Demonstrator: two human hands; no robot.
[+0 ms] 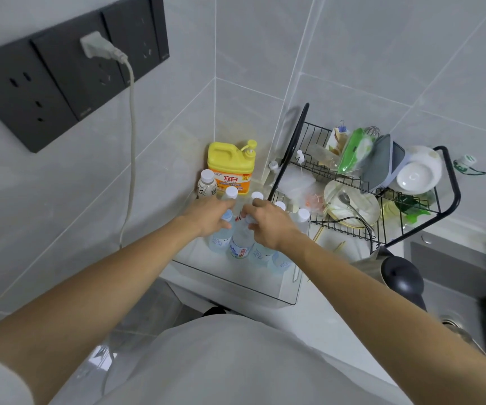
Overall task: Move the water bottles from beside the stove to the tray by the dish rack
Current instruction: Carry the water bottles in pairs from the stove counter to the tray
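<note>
A clear tray [236, 285] with a dark rim sits in the counter corner, left of the black dish rack [382, 217]. Several clear water bottles with white caps stand upright in it. My left hand [206, 217] grips the neck of a bottle [220, 238] at the left of the group. My right hand [271, 226] is closed on the top of a middle bottle [240, 244] with a blue and red label. More white caps [303, 213] show behind my right hand. My hands hide both held bottles' caps.
A yellow detergent jug [231, 168] and a small white-capped drink bottle [206, 184] stand in the corner behind the tray. The rack holds bowls, plates and a spoon. A black kettle [396, 273] and the sink [455, 273] lie to the right. A plugged cord [132, 141] hangs at left.
</note>
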